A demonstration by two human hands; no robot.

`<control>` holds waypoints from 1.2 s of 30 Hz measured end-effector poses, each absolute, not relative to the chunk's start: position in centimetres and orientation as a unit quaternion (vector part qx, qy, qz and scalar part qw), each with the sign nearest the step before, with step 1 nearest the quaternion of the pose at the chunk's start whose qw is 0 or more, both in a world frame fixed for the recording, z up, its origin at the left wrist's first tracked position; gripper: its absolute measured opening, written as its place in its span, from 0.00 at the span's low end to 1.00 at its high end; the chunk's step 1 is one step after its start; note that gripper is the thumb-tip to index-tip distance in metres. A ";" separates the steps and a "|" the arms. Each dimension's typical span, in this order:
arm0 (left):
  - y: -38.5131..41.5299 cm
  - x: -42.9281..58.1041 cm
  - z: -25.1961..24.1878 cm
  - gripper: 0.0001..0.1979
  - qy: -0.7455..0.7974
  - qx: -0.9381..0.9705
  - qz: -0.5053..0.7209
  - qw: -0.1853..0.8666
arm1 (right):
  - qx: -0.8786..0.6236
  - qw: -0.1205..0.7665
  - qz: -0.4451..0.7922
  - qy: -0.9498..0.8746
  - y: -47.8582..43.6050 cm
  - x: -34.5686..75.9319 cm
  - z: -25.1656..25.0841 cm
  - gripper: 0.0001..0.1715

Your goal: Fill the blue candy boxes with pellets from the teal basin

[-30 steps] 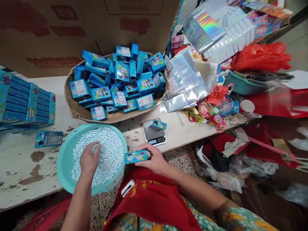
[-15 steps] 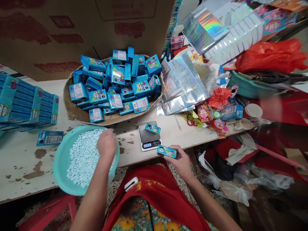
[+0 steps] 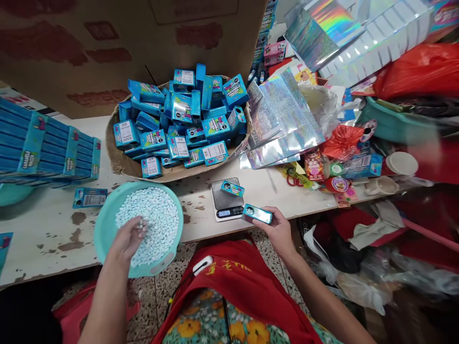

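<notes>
My left hand (image 3: 129, 238) is over the left side of a turquoise basin (image 3: 103, 222), fingers curled around a few pale blue candies (image 3: 142, 224). A heap of the same candies (image 3: 161, 220) fills much of the basin. In my right hand (image 3: 278, 233) is a small blue candy box (image 3: 257, 214), gripped at its right end; its upper face looks shiny and has a round window. Just left of that box stands a small digital scale (image 3: 219, 197) with a lit display. Another blue candy box (image 3: 232, 188) lies on its plate.
Behind the basin, a cardboard tray (image 3: 143, 176) holds a pile of blue boxes. Stacked blue cartons (image 3: 53, 148) stand at the left, near a lone blue box (image 3: 90, 197). Holographic sheets (image 3: 287, 119) and assorted clutter cover the right. A large cardboard box (image 3: 150, 43) rises behind.
My left hand has shifted left within the basin and turned, so candies show in its fingers. The box in my right hand has tilted, its face now glossy. The camera view has shifted slightly.
</notes>
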State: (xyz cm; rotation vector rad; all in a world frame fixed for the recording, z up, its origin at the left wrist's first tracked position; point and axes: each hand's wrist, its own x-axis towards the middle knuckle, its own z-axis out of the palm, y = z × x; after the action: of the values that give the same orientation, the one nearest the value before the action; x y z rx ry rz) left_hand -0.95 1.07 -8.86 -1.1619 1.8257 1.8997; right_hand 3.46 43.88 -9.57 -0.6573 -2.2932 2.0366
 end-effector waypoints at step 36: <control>11.2 -7.2 -4.3 0.16 0.901 -0.181 0.376 0.119 | -0.259 0.018 0.680 -0.685 48.6 2.4 -11.2 0.26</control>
State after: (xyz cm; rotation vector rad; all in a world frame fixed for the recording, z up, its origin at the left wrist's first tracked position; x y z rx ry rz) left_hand -7.18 11.20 -4.30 -0.5297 2.6339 1.1003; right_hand 2.45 48.63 -11.21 -0.8050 -2.1280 2.1136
